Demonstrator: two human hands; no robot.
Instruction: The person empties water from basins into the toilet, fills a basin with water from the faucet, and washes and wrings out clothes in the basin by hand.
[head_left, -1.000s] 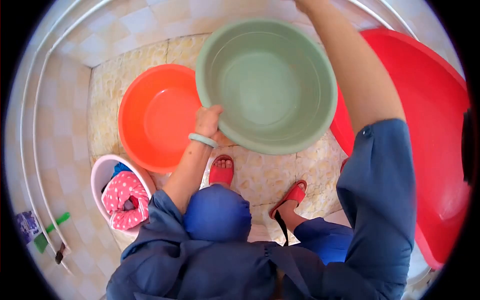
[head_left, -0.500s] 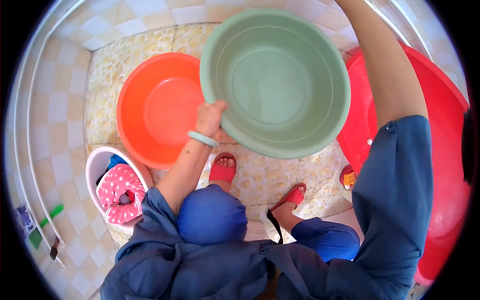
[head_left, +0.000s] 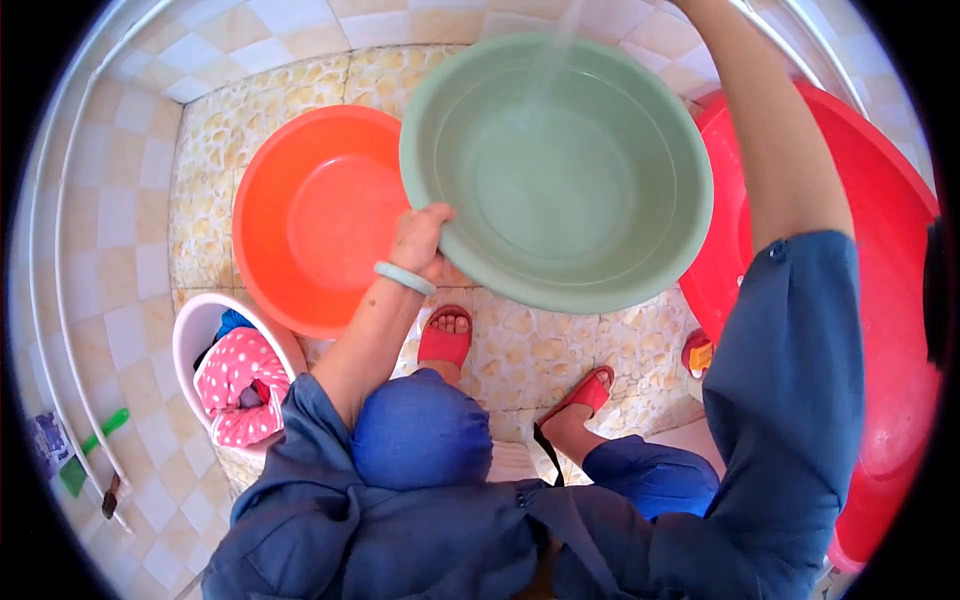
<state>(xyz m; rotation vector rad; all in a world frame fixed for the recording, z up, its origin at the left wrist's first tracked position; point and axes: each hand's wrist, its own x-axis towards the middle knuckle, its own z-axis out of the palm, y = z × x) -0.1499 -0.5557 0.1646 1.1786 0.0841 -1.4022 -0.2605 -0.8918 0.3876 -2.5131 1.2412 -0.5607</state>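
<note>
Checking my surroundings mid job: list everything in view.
green basin: one, green, top centre
stream: one, whitish, entering green basin
orange basin: one, orange, left of centre
red tub: one, red, right side
bucket: one, pale pink, lower left
dotted cloth: one, pink, in bucket
blue cloth: one, blue, in bucket
pipes: four lengths, white, left and upper right
handled tool: one, green, lower left
packet: one, purple, left wall
unclear item: one, yellow, beside tub
dark object: one, black, right edge
tiles: many, cream, floor and walls
sandals: two, red, on feet
bracelet: one, pale green, left wrist
shirt: one, dark blue, bottom
trousers: one pair, blue, lower centre
left fingers: one set, bare, gripping green basin's rim
right forearm: one, bare, upper right, hand unseen
</note>
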